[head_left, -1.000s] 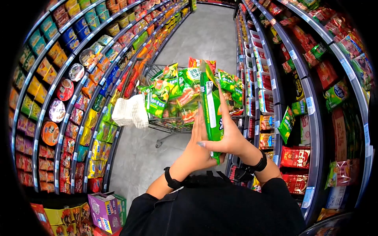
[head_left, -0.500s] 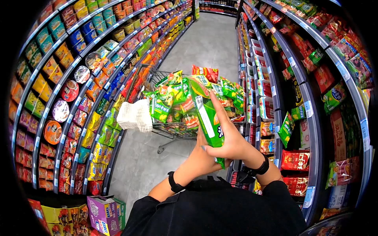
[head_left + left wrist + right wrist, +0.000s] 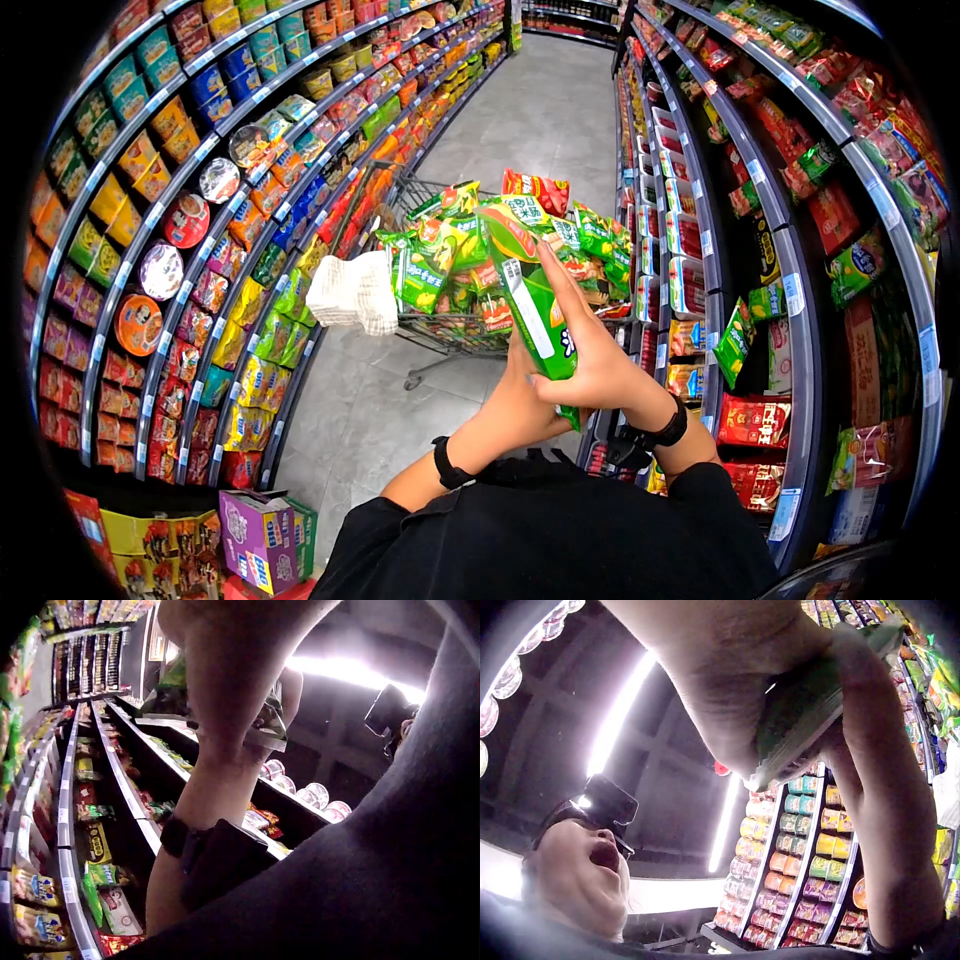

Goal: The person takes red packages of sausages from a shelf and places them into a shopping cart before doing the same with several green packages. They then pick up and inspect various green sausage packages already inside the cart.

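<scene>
In the head view a plump green packet [image 3: 540, 320] with a white label strip is held in front of the chest, its top leaning away to the left. My right hand [image 3: 600, 370] grips its right side, thumb across the near face and fingers stretched along the edge. From the lower left my left hand [image 3: 515, 405] holds the packet's base, its fingers largely hidden behind it. The right wrist view shows the packet [image 3: 799, 720] between both hands. Beyond them stands a wire shopping cart [image 3: 440, 335] heaped with green snack bags [image 3: 420, 270] and a red bag [image 3: 536, 188].
A white checked cloth [image 3: 355, 292] hangs over the cart's left end. Shelves of cup noodles [image 3: 188, 220] line the left side, with a purple carton [image 3: 250, 540] below. Right-hand shelves hold packaged snacks [image 3: 755, 420]. Grey floor [image 3: 520, 110] runs down the aisle.
The packet has turned from nearly edge-on and upright to leaning left, showing more of its face. Both hands turned with it. The cart sits slightly lower and further right in view.
</scene>
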